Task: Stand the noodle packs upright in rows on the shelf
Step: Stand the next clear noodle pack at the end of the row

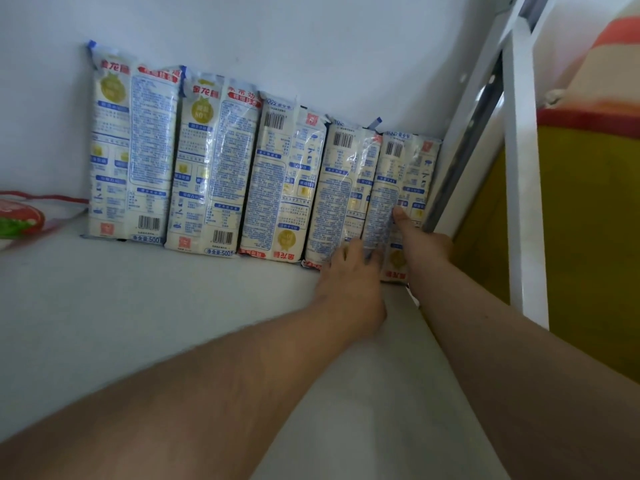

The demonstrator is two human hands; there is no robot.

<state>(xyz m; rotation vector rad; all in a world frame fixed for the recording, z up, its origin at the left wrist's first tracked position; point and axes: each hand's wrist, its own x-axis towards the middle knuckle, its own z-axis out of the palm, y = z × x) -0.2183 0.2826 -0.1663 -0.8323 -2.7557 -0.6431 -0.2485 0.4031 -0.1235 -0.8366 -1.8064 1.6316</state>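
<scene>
I am gripping the rightmost noodle pack (401, 188) with both hands: left hand (349, 271) and right hand (420, 242) flanking its lower end.

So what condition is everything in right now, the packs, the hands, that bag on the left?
Five noodle packs: upright in one row, leaning on the back wall.
Rightmost pack: upright, both hands on it.
Left hand: fingers curled on the rightmost pack's lower left edge.
Right hand: thumb pressed on the pack's front.
Red and green bag: lying flat, untouched.
</scene>
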